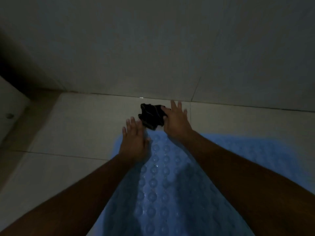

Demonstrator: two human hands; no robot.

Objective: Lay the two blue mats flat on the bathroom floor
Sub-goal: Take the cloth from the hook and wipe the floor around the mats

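Observation:
A blue mat [163, 176] with round suction cups lies on the pale tiled bathroom floor [76, 126], running from the bottom of the view up to my hands. My left hand [134, 140] rests flat on the mat's far left corner with its fingers straight. My right hand [175, 120] is spread with straight fingers just beyond the mat's far edge, its thumb side touching a crumpled black cloth [151, 116]. Only one blue mat can be told apart; my forearms hide parts of it.
The black cloth lies on the floor close to the tiled wall [153, 48]. A dark corner and a raised ledge [10, 103] stand at the left. Bare tiles stretch left of the mat. The room is dim.

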